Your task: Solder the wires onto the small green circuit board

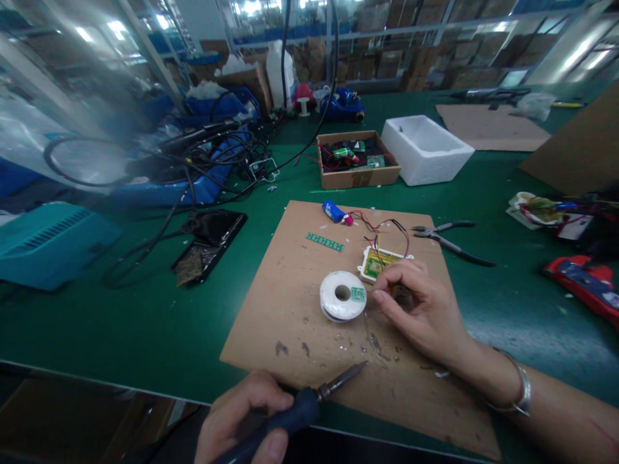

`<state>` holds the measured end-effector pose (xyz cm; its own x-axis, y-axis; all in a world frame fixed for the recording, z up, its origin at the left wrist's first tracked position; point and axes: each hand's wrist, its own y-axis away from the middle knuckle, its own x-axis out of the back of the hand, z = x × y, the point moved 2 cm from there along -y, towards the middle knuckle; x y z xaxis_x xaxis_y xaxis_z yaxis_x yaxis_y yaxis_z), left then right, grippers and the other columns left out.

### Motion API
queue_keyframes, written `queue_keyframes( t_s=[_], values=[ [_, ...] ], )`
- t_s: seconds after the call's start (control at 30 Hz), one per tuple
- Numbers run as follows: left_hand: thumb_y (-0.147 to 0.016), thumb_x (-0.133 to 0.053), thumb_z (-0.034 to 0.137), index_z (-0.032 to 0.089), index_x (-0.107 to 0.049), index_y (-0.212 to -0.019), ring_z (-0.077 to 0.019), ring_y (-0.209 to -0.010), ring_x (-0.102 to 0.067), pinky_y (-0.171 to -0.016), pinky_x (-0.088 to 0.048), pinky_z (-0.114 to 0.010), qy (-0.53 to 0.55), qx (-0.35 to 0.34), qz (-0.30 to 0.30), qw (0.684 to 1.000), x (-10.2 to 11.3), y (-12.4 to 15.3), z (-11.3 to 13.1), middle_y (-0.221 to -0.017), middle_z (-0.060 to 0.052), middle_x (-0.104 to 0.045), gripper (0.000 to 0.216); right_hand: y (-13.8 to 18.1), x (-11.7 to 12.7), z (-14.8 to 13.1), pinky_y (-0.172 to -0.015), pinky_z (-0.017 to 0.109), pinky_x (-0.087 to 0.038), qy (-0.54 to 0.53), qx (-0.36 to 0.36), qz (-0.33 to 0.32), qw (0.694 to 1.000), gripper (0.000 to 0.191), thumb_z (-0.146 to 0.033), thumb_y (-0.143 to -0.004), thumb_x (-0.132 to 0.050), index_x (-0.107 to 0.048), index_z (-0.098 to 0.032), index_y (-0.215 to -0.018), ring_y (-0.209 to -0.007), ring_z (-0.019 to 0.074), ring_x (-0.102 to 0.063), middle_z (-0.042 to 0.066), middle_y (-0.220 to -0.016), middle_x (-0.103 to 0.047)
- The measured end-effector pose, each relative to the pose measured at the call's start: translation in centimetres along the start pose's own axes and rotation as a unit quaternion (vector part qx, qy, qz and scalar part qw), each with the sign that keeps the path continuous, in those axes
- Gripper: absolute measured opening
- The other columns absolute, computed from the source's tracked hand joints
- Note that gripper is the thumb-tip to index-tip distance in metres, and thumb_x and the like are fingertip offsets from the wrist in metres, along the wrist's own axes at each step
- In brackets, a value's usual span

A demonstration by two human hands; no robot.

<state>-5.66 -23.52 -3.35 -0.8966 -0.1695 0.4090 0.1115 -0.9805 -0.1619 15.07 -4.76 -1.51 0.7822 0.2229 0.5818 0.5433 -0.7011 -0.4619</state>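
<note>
Head view: before me, the green bench (169, 335) carries a stained cardboard sheet (271, 309). On the sheet, a white spool (331, 299) lies flat with a small circuit board (358, 294) on its top face. The left hand (246, 406) has its fingers wrapped around a soldering iron (305, 406); the right hand (432, 312) pinches a thin wire (369, 291) between thumb and index finger, just beside the board. Beyond the sheet stand a parts carton (360, 178) and a white foam box (428, 161); shelving (442, 24) lines the room behind
</note>
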Motion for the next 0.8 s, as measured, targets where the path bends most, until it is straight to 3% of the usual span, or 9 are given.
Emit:
queue_keyframes(
  t_s=[0.8],
  values=[
    [-0.082, -0.054, 0.033, 0.029, -0.056, -0.094, -0.0126, -0.062, -0.063, -0.053, -0.05, -0.022, 0.003, -0.001, 0.005, 1.0, -0.2, -0.07, 0.14, -0.075, 0.003, -0.065, 0.012, 0.07, 0.04, -0.06, -0.074, 0.036, -0.033, 0.007, -0.002, 0.003, 1.0, 0.008, -0.019, -0.084, -0.057, -0.054, -0.022, -0.077, -0.069, 0.0157, -0.05, -0.002, -0.072, -0.056]
  ],
)
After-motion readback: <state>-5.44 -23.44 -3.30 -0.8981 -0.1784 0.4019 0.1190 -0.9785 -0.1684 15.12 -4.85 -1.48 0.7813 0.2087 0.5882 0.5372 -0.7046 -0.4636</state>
